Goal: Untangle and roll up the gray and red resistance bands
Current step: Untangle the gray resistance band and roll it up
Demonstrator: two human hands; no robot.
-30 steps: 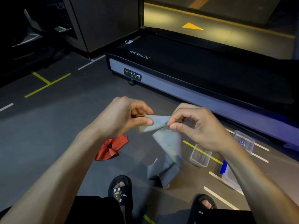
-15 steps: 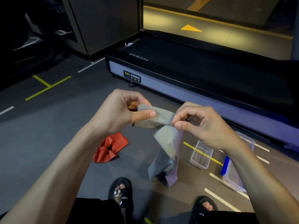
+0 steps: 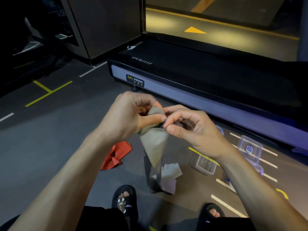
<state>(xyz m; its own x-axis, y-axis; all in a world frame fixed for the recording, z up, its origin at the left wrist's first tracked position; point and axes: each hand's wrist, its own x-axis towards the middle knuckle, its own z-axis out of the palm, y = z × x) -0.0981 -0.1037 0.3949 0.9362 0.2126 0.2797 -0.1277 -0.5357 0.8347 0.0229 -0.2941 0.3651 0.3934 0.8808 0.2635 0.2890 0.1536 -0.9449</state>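
While two hands (image 3: 131, 114) grip: one gray band (image 3: 155, 144), one red band (image 3: 116, 155).

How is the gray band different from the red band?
The gray band is held up in the air, pinched by the left hand and right hand; the red band lies untouched on the floor. The gray band hangs long; the red band sits crumpled in a heap. Neither is rolled up.
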